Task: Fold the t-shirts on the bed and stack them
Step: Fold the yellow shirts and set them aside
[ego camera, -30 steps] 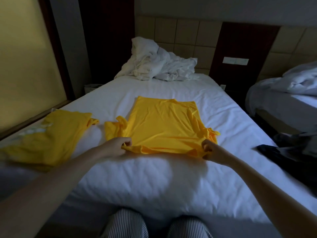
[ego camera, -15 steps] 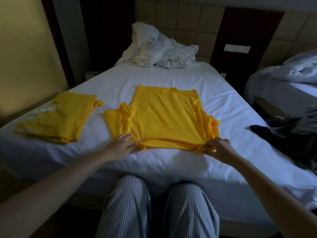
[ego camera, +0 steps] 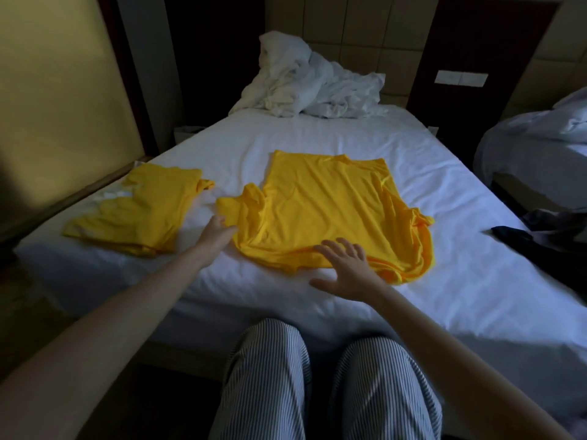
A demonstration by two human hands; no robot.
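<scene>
- Yellow t-shirt (ego camera: pixel 324 211) lies spread flat on the bed (ego camera: pixel 317 131), its hem (ego camera: pixel 286 262) just released by both hands.
- Folded t-shirt (ego camera: pixel 143 211) sits apart, to its left.
- Right hand (ego camera: pixel 346 271) hovers over the hem, fingers spread; left hand (ego camera: pixel 217 235), fingers straight, reaches the sleeve (ego camera: pixel 235 208), so folding probably starts.

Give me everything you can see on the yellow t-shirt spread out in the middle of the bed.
The yellow t-shirt is thin, slightly shiny fabric, plain, no print showing. It lies spread flat on the white bed sheet, straight edge away from the person. One sleeve sticks out leftward; the right side is bunched in wrinkles toward the near corner. The left hand touches the sleeve's near edge; the right hand, fingers spread, is over the near edge.
</scene>
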